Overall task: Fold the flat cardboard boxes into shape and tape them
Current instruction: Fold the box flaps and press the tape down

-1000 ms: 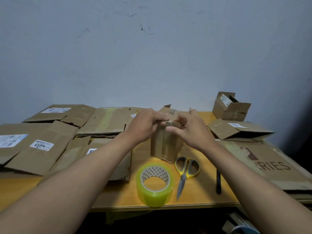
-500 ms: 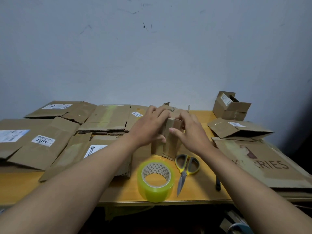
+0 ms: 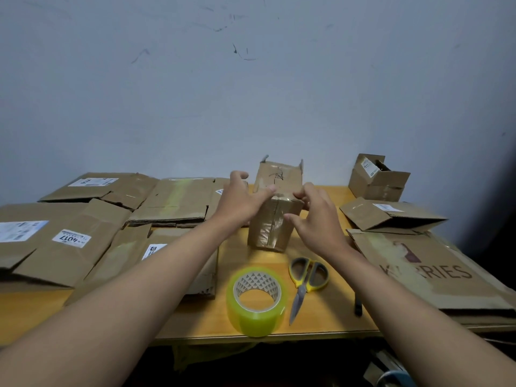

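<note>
step: shaping the small box (image 3: 275, 219), upright on the table (image 3: 321, 325) mid-centre | left hand (image 3: 240, 202) flat on its top; right hand (image 3: 315, 219) fingers spread, touching its edge | next (my judgement): reach the tape roll (image 3: 257, 301); scissors (image 3: 305, 277) beside

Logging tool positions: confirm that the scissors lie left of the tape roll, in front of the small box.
Wrong side. In the head view the scissors lie right of the tape roll, in front of the small box.

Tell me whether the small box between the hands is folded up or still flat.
Folded up: the small box stands upright on the table, far flap raised.
</note>
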